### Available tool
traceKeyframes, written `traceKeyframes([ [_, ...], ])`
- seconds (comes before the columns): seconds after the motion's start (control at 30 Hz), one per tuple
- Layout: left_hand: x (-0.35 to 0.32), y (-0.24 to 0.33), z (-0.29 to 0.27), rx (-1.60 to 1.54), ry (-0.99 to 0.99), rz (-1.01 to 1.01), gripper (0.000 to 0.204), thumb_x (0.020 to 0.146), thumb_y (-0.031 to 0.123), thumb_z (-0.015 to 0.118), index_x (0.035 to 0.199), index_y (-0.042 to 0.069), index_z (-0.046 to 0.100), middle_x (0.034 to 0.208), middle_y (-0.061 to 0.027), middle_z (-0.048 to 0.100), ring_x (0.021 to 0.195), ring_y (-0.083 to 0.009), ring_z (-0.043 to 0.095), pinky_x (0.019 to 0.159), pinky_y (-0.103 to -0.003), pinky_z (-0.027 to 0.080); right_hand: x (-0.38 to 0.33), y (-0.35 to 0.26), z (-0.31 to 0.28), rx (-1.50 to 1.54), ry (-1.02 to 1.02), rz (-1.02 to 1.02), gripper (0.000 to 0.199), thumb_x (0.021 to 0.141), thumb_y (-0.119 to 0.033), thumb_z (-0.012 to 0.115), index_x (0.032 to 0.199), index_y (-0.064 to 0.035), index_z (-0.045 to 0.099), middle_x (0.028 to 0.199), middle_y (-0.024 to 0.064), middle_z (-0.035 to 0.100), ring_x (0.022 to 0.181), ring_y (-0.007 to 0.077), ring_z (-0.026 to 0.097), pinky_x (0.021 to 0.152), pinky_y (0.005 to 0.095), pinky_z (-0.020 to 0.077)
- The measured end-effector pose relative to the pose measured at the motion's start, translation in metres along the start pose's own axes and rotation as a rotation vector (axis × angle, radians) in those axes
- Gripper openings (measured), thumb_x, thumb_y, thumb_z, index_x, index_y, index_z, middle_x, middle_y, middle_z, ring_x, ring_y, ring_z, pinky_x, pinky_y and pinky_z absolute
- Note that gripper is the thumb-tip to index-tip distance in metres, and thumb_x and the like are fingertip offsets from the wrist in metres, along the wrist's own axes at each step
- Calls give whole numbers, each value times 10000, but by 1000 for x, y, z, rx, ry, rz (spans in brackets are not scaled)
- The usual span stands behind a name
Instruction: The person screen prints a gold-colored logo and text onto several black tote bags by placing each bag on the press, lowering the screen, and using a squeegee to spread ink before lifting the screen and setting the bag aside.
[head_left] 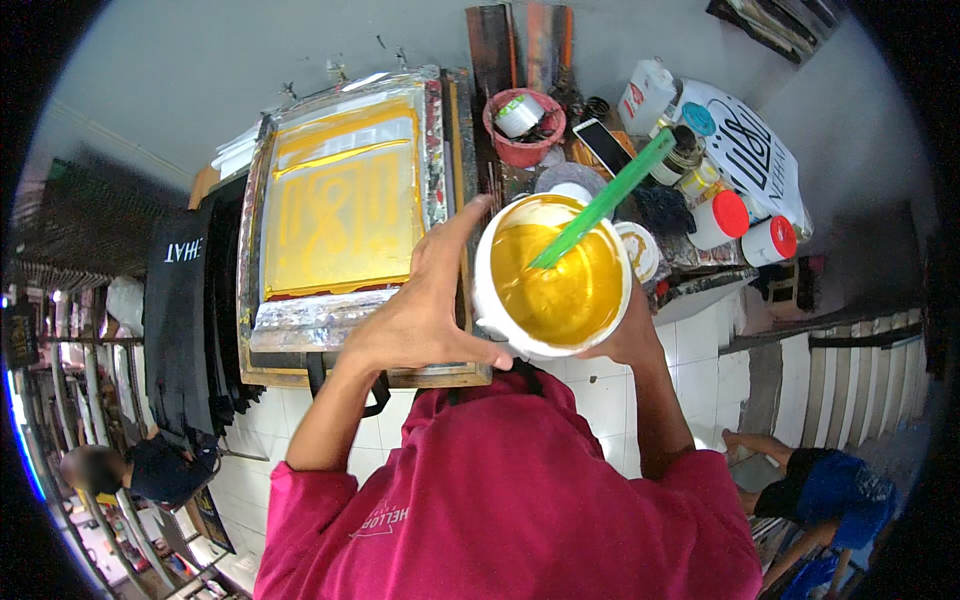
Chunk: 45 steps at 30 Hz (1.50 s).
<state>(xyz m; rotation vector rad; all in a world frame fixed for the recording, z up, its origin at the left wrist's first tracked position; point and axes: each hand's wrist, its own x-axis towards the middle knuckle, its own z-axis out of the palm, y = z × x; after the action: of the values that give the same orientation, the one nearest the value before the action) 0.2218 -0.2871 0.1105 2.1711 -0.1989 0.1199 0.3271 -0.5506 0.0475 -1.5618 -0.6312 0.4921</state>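
Both of my hands hold a white tub (551, 280) of yellow ink in front of my chest. My left hand (425, 300) wraps its left side, thumb along the lower rim. My right hand (625, 335) cups it from the right and below, mostly hidden by the tub. A green stick (605, 198) stands slanted in the ink, pointing up to the right. Just left of the tub lies a wooden-framed printing screen (345, 210), its mesh coated yellow, with silver tape round the edges.
A cluttered bench (690, 255) at the right carries a red bowl (522, 125) with a tape roll, a phone (605, 143), red-capped white bottles (745, 228) and a printed sheet (745, 145). Black shirts (185, 300) hang at left. One person crouches lower left (150, 470), another sits lower right (815, 485).
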Motion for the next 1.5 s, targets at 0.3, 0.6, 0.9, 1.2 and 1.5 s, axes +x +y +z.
traceKeyframes([
  [0.3,-76,-17,-40,-230,283,-112,1273,470,301,979,1533,24,335,1478,-200,473,1381,-324,484,1159,-443,374,63,-172,19,-612,-158,-368,135,774,-11,762,907,-3,742,894,125,741,815,279,723,769,385,561],
  [0.6,-135,-70,-131,-308,259,-145,1285,456,305,940,1548,15,328,1485,-200,487,1381,-326,483,1160,-427,362,169,-194,181,-1476,-724,-843,303,770,-182,756,1015,-44,643,1071,69,629,1012,288,614,896,460,490],
  [0.9,-183,-124,-242,-470,2,-71,1263,435,259,944,1528,11,362,1439,-166,539,1335,-286,528,1151,-401,374,183,-257,276,-1473,-687,-1468,235,712,-169,691,897,-46,613,871,54,581,747,193,581,626,315,460],
  [1.2,-215,-134,-273,26,371,32,1181,409,213,965,1461,36,457,1383,-216,571,1295,-409,544,1103,-485,421,191,-245,322,-1646,-602,-1157,274,737,-142,668,987,-50,606,799,41,565,730,209,597,591,340,511],
  [1.5,-223,-172,-273,436,789,341,1091,454,162,945,1412,12,445,1269,-234,591,1146,-408,596,984,-494,435,163,-232,355,-1676,-426,-842,205,791,-153,625,958,-39,591,783,67,595,730,221,661,556,349,551],
])
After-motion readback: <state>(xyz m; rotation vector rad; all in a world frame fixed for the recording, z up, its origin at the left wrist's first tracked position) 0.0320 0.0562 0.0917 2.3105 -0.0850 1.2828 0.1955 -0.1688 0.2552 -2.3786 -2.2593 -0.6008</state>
